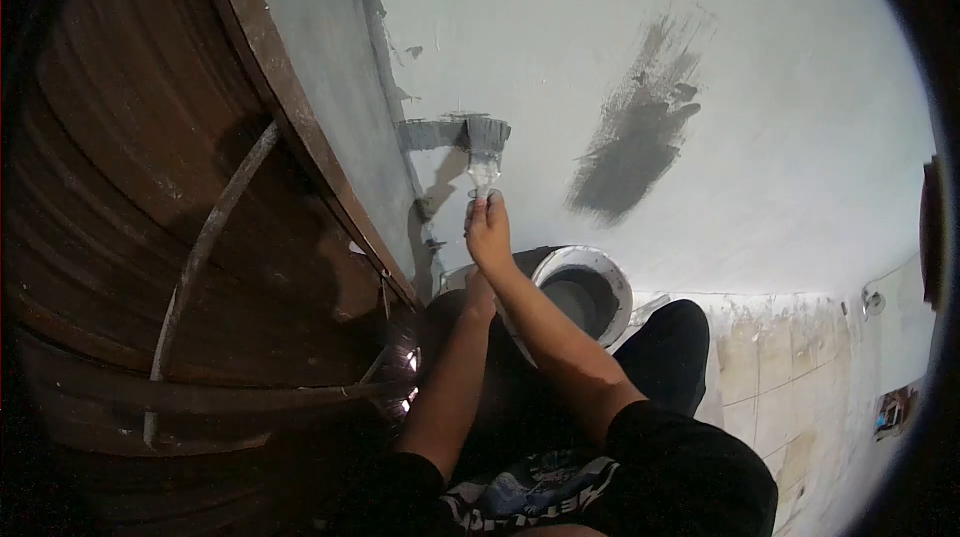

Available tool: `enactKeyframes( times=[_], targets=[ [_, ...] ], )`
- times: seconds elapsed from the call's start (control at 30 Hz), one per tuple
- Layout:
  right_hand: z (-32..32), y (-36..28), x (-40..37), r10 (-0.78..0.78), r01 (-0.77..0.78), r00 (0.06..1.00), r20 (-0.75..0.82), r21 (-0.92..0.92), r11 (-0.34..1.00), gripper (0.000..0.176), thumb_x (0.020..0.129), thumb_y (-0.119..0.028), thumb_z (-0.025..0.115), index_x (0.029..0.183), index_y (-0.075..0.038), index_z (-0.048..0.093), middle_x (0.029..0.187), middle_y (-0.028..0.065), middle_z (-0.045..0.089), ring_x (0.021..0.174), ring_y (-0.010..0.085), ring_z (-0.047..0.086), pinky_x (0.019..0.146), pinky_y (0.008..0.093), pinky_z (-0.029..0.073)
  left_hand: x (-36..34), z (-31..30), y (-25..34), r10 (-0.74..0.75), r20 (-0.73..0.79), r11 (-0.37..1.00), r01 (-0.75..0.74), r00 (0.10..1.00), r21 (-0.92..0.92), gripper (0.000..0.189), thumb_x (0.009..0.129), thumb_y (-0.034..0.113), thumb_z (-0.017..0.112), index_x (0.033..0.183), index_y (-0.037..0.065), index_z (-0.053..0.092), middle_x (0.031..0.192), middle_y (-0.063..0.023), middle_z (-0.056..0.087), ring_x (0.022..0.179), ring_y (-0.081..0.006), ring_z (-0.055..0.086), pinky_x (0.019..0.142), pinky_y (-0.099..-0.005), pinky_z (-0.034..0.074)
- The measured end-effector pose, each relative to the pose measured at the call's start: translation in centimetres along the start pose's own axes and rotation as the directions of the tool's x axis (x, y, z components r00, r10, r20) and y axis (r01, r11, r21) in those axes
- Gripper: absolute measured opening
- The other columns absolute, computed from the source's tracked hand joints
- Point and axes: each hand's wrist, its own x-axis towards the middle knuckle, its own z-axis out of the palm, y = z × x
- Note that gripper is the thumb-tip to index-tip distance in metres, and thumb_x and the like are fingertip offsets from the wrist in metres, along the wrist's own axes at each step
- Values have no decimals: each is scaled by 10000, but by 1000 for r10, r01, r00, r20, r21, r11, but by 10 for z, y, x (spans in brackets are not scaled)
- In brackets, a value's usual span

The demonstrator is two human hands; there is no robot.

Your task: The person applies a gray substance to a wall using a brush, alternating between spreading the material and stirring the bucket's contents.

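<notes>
My right hand point(488, 229) is shut on the handle of a paintbrush point(485, 142). The bristles press on the pale wall point(800, 87) at the end of a short grey stripe point(430, 132), beside the door frame. My left hand point(478, 289) reaches to the rim of a paint bucket point(590, 289) holding dark grey paint. My right forearm crosses in front of that hand and hides its fingers, so its grip on the bucket is unclear.
A rusty corrugated metal door point(150, 187) with a diagonal bar fills the left side, edged by a brown frame point(300, 127). A dark grey paint patch point(640, 132) marks the wall to the right. Stained tiles point(790, 367) show at the lower right.
</notes>
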Motion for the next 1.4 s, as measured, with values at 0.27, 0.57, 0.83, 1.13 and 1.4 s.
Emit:
enactKeyframes(
  times=[0.27,0.57,0.83,1.13,1.4],
  targets=[
    [-28,28,-28,17,-34,992,-121,-146,989,203,988,-163,395,975,27,464,779,149,550,704,257,534,641,371,426,3,9,0,672,450,183,-721,588,668,440,898,302,613,1205,-3,534,1067,-74,597,969,-171,589,792,-295,461],
    [-50,19,-4,46,-83,992,-119,-323,943,202,965,-144,412,966,36,503,765,216,573,677,338,563,640,411,438,-16,22,26,-89,-122,967,115,989,227,193,918,235,507,850,74,588,726,-45,580,651,-157,583,623,-291,494],
    [-42,-13,-22,-186,104,952,-242,-317,943,211,986,-179,423,922,-5,524,668,55,510,599,139,483,551,290,392,-8,15,9,248,62,890,-252,967,381,231,912,228,498,941,36,623,856,-42,644,811,-199,639,681,-308,494],
    [-93,-11,-28,-120,95,991,-65,-311,946,271,1005,-194,422,1095,31,544,732,82,532,656,133,504,587,271,406,-5,23,22,-142,-127,983,155,982,99,118,818,173,603,885,77,588,677,-32,576,493,-145,551,433,-267,439],
    [-82,-51,-33,-387,264,919,-73,-616,742,451,900,-34,503,1350,-36,474,798,138,470,694,241,503,632,349,435,-11,23,22,-74,-69,982,85,995,169,189,812,231,596,889,59,601,726,-35,580,540,-132,540,469,-248,420]
  ],
)
